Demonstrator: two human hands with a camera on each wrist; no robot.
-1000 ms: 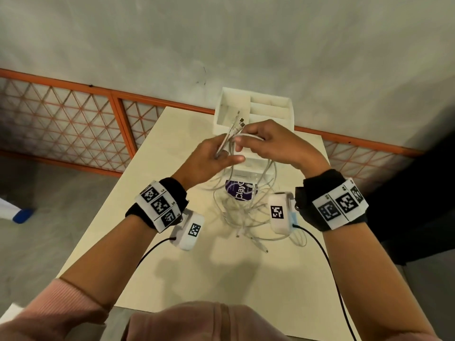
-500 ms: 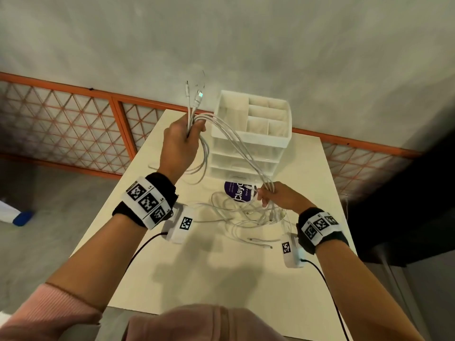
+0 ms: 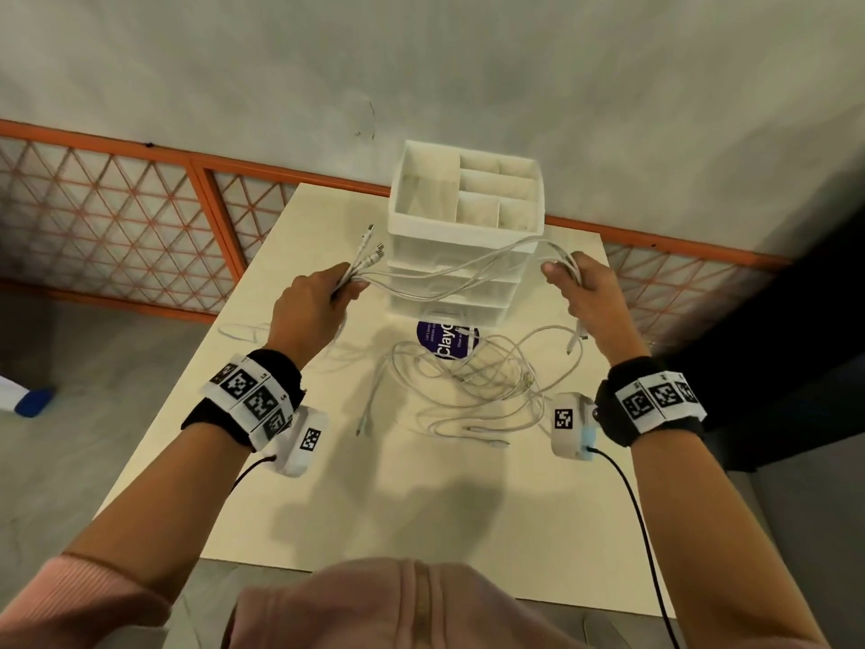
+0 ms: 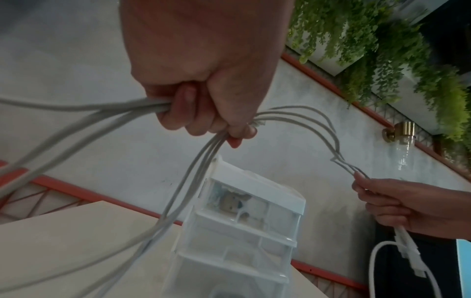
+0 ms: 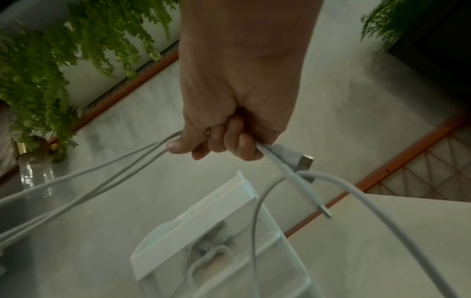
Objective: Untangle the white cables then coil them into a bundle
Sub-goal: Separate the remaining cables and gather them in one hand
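Observation:
Several white cables (image 3: 449, 274) stretch in a loose sag between my two hands, in front of the drawer unit. My left hand (image 3: 344, 285) grips one bunch, with the plug ends (image 3: 372, 255) sticking out past its fingers. My right hand (image 3: 564, 274) grips the other side, and short ends with plugs (image 3: 578, 339) hang below it. The rest of the cables lie in a tangle (image 3: 468, 386) on the table. In the left wrist view my left hand (image 4: 203, 121) is curled round the strands. In the right wrist view my right hand (image 5: 224, 145) holds cables beside a USB plug (image 5: 303, 159).
A white drawer organizer (image 3: 463, 245) with open top compartments stands at the table's far edge. A purple round label (image 3: 447, 344) lies in front of it. The cream table (image 3: 421, 508) has bare surface near me. An orange lattice fence (image 3: 117, 227) and a wall lie behind.
My left hand has come down from high at the left. My right hand has risen from the tangle out to the right, drawing the cables taut between them.

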